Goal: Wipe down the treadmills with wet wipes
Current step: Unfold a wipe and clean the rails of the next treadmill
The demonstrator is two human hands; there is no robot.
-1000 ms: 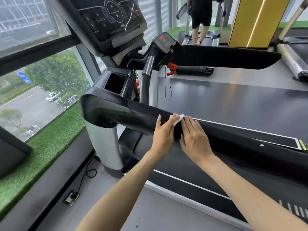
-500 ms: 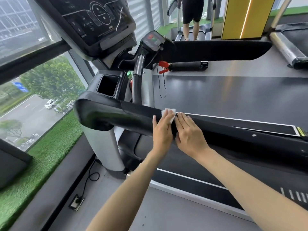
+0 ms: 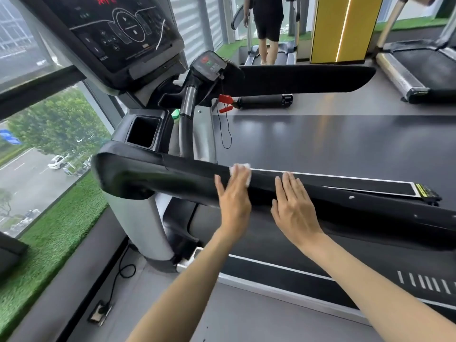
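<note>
Gym window (image 3: pixel 37 156) flanks treadmill rail (image 3: pixel 160 176); flat left hand (image 3: pixel 234 201) presses wipe (image 3: pixel 240 167), right hand (image 3: pixel 293 206) flat.

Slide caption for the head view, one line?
Treadmill cleaning: left hand presses a white wipe on the black side rail; right hand rests flat beside it.

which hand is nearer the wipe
Left. The left hand presses flat on the wipe; the right hand lies on the rail, apart from it.

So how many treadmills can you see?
3: the near treadmill right in front, the back treadmill with a person on it, the right treadmill. Others may be hidden.
</note>
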